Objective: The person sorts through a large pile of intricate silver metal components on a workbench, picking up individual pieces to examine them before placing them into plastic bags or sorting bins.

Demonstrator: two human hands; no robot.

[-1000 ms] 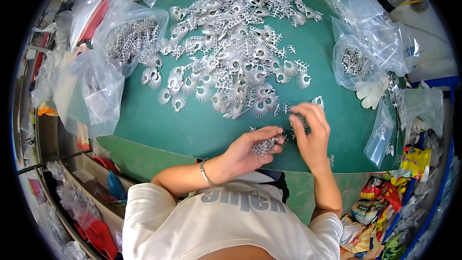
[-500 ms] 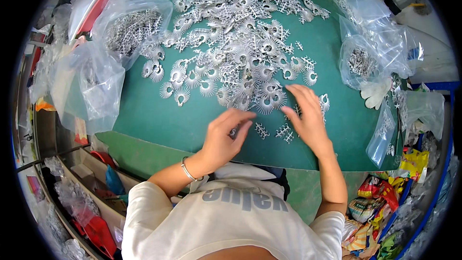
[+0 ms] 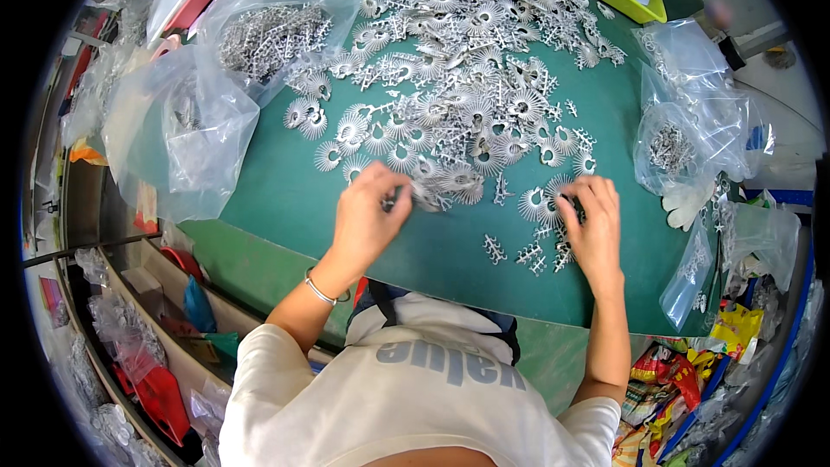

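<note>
A large heap of small silvery metal pieces [image 3: 484, 43], some round and fan-shaped, others like little branches, spreads over the green table [image 3: 285, 207]. At the heap's near left edge is my left hand [image 3: 367, 212], with thumb and fingers curled together. Slightly blurred fan pieces [image 3: 458, 182] lie beside its fingertips; what it pinches, if anything, is hidden. My right hand [image 3: 595, 229] rests farther right, fingers bent and thumb apart. Two round fan pieces [image 3: 532, 205] lie just left of it. Several branch-shaped pieces [image 3: 530, 255] are near its thumb side.
To the left, a clear plastic bag [image 3: 277, 39] holds many metal pieces, with another crumpled clear bag [image 3: 194, 143] nearer. Bagged pieces [image 3: 670, 147] and a white glove [image 3: 683, 207] lie at right. A yellow-green tray [image 3: 644, 9] stands at the far right.
My left hand has moved left along the heap's near edge. My right hand has drawn right and nearer, and round fan pieces now lie beside it, apart from the heap.
</note>
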